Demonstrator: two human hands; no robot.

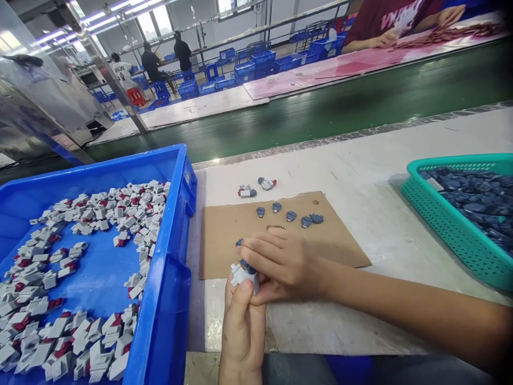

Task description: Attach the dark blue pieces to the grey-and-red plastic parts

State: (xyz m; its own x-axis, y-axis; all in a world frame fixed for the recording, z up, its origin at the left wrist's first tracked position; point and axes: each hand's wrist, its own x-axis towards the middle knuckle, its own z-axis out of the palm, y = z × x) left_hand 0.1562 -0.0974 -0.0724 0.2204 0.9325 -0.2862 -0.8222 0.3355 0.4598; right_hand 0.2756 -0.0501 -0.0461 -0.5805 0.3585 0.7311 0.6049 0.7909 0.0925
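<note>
My left hand (242, 326) is closed around a small white plastic block piece (239, 273), its thumb pressed on the near side. From above, my right hand (282, 262) is closed over it, fingers bent round a dark blue plastic piece (247, 267) that touches the white one. My right fingers partly hide both. Another bit of dark blue (239, 242) shows at the fingertips. Beyond, several loose dark blue pieces (290, 216) lie on a cardboard sheet (222, 230). Two white pieces with red and blue parts (267, 184) rest behind the cardboard.
A blue crate (160, 256) of white-and-red pieces (94, 211) stands on the left. At right is a green basket (441, 224) filled with dark blue pieces (476, 200). Past the table runs a green conveyor belt (320, 112); a co-worker's hands (385, 40) are across it.
</note>
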